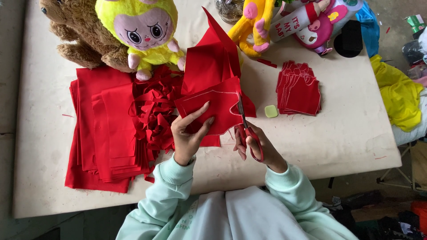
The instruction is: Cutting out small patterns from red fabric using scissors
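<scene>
The left hand [190,133] is pinched on the near-left part of a red fabric piece [209,106], thumb beneath, fingers spread across the top, the piece held raised just above the table [338,133]. The right hand [255,144] is closed through the red handles of the scissors [243,122], blades pointed away from the body and set into the fabric's right edge beside a white marked line. The blades' long axis is run near-to-far; the fabric lies just left of them, nearer the left hand. Red scraps [155,111] and stacked red cloth [104,133] are seen further left, cut red pieces [299,89] to the right, plush toys [142,31] beyond.
</scene>
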